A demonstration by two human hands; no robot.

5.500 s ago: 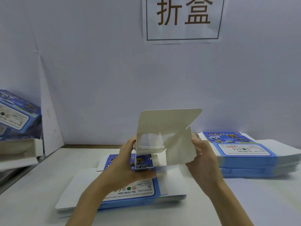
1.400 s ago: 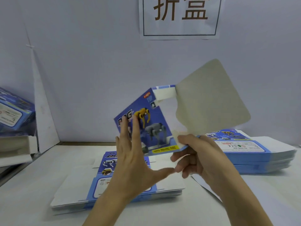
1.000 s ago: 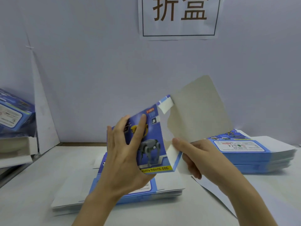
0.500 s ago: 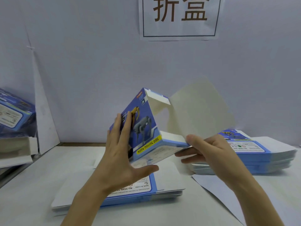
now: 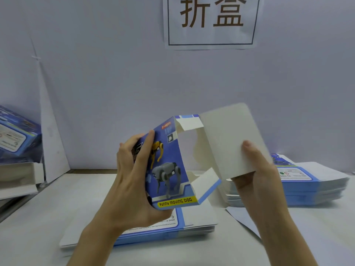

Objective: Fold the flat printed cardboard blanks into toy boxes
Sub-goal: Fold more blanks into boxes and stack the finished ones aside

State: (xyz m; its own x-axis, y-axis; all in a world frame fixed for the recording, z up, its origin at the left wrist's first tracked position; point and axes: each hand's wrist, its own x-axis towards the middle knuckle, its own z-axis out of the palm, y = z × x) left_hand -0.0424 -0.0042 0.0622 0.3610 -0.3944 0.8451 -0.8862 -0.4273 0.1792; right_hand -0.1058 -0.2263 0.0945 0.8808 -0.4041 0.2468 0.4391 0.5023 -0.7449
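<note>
A half-formed blue toy box (image 5: pixel 169 166), printed with a yellow and a grey robot dog, is held in the air at the middle of the view. My left hand (image 5: pixel 134 181) grips its printed face from the left, fingers on the front and thumb underneath. The box's open right end shows two small white side flaps. My right hand (image 5: pixel 257 169) pinches the large white end flap (image 5: pixel 228 139), thumb on its inner side. Under the box lies a stack of flat blanks (image 5: pixel 194 223) on the table.
A second stack of flat blanks (image 5: pixel 315 185) sits at the right, with a loose white sheet (image 5: pixel 242 217) in front of it. Folded boxes (image 5: pixel 17 135) pile up at the left edge. A white wall with a paper sign (image 5: pixel 211 22) stands behind.
The box has turned so its printed front faces me more squarely and its right end is open. My right hand has moved up onto the large white flap and now pinches it.
</note>
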